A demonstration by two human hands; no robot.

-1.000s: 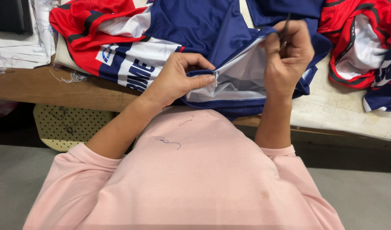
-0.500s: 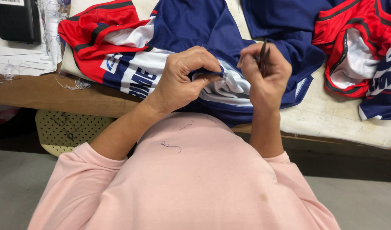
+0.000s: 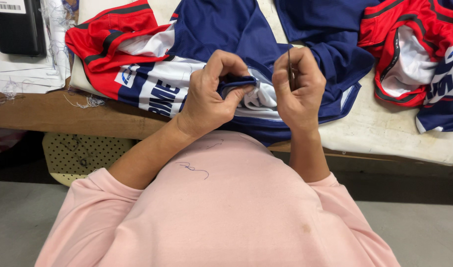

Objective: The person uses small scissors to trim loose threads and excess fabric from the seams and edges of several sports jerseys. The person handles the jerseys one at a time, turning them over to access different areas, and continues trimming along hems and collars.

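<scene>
A navy, white and red sports jersey (image 3: 221, 29) lies spread over the wooden table's front edge. My left hand (image 3: 211, 94) pinches a folded blue hem of this jersey between thumb and fingers. My right hand (image 3: 298, 86) is closed around a thin dark metal tool (image 3: 289, 66), held upright, and also grips the white lining of the jersey beside the left hand. Both hands sit close together just above my pink shirt.
A second red, white and navy jersey (image 3: 419, 59) lies bunched at the right on a white cloth (image 3: 384, 133). A black device (image 3: 19, 29) stands on papers at the far left. Loose threads (image 3: 85, 101) lie on the wood. A perforated yellow panel (image 3: 83, 155) sits below the table.
My hands drew closer together; the left hand gathered the spread fabric into a tight pinch at the hem. The view shifted slightly down and right.
</scene>
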